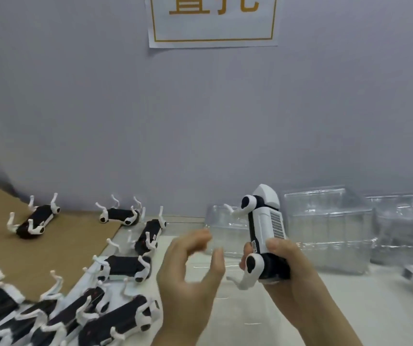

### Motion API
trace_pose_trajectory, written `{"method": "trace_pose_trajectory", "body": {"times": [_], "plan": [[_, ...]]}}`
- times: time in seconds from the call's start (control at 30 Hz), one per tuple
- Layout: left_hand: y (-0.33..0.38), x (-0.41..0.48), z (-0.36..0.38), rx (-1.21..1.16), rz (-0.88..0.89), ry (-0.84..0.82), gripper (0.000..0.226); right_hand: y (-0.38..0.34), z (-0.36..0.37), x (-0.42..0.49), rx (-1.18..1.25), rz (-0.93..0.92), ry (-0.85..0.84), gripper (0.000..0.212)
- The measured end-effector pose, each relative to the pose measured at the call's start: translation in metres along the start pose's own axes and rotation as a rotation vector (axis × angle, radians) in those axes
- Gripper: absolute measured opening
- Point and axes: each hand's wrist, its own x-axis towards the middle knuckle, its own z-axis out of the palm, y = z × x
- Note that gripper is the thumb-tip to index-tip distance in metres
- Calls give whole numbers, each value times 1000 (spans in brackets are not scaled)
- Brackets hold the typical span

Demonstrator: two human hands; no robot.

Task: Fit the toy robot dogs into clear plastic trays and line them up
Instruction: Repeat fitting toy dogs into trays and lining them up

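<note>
Right hand grips upright toy dog; left hand hovers, fingers relaxed.

Loose toy dogs left, trays perhaps stacked right

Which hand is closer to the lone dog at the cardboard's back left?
Left. The left hand, open, is right of that lone dog; the right hand, holding another dog, is farther right.

White table carrying brown cardboard sheet at left; toy robot dogs lying legs-up across both; clear plastic trays sitting at right by wall.
</note>
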Motion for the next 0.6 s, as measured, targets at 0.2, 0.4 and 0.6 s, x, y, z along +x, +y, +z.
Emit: {"method": "trace_pose_trajectory", "body": {"times": [0.2,0.4,0.6], "plan": [[-10,49,-4,-420,-767,-432,90,14,6,14,-269,165,-94,69],[-21,35,-17,-286,-675,-219,48,22,-3,18,-379,178,62,80],[-9,14,-6,-115,-536,-10,43,28,1,10,-888,-100,123,62]]}}
